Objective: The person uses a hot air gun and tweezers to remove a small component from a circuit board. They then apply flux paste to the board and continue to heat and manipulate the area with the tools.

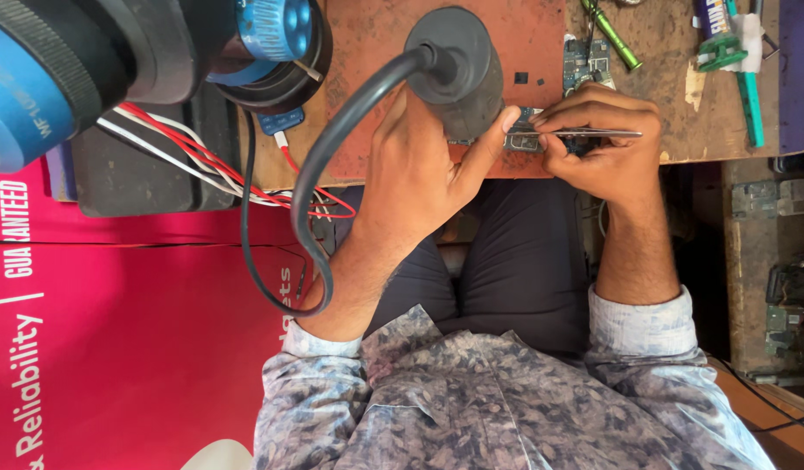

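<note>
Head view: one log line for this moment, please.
left hand: grips dark hot-air handle | right hand: pinches metal tweezers | both over circuit board on red mat
</note>
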